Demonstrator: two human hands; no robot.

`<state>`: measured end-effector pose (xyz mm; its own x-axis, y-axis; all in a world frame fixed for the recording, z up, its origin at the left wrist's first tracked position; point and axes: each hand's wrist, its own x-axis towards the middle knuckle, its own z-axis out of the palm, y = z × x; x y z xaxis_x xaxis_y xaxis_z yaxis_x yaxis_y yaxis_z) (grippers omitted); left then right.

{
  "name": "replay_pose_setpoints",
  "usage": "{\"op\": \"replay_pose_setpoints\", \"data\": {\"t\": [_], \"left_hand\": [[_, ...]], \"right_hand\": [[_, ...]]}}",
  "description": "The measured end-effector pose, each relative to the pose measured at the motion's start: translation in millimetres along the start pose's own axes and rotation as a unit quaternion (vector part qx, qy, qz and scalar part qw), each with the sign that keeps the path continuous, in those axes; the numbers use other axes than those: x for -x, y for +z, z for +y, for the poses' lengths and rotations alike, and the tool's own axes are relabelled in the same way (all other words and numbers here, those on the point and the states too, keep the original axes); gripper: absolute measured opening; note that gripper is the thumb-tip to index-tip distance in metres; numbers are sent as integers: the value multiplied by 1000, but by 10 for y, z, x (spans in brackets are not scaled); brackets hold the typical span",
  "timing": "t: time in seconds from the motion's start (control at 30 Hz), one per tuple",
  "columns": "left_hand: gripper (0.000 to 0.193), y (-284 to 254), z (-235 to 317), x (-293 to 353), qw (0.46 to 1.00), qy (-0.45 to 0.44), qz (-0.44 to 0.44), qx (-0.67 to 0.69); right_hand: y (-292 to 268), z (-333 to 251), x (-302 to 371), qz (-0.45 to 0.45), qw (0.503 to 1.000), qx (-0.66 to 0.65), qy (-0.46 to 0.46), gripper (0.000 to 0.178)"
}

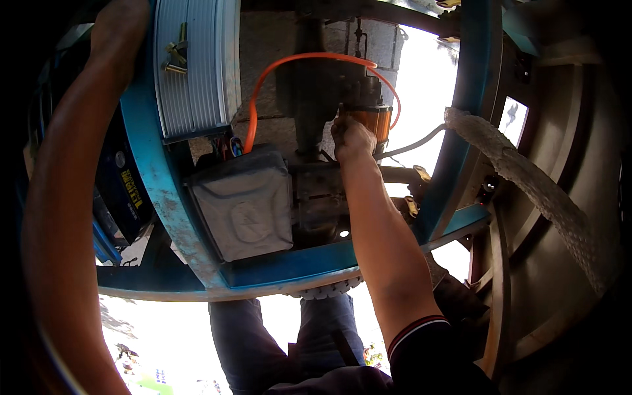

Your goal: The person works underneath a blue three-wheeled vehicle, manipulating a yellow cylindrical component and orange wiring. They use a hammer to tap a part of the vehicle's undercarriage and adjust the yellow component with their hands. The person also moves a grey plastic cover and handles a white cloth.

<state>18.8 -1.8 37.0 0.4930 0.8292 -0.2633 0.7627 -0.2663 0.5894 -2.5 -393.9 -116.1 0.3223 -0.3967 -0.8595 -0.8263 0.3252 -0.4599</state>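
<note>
the orange cylinder point(377, 121) sat just right of the curled right hand point(354, 137), whose grip contents i could not tell, while the left hand's point(122, 23) opening, left of the finned metal box point(197, 79), was unclear.

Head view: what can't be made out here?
All in the head view:
Left hand: fingers cut off by the upper edge.
Right hand: whether it grips anything, hidden by the hand itself.
Orange cable: lower end, hidden behind the grey cover.
</note>
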Motion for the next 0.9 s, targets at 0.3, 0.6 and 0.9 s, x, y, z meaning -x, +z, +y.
{"op": "replay_pose_setpoints", "data": {"t": [0.3, 0.6, 0.9], "left_hand": [[80, 146, -19, -72, 1000, -6, -21, -4], [86, 153, -38, -115, 999, -16, -28, 0], [90, 131, -114, -177, 998, -40, -39, -7]], "right_hand": [[-59, 44, 16, 23, 997, -39, -54, 6], [-40, 107, -124, 9, 979, -200, -41, 15], [101, 185, -117, 18, 947, -320, 24, 19]]}}
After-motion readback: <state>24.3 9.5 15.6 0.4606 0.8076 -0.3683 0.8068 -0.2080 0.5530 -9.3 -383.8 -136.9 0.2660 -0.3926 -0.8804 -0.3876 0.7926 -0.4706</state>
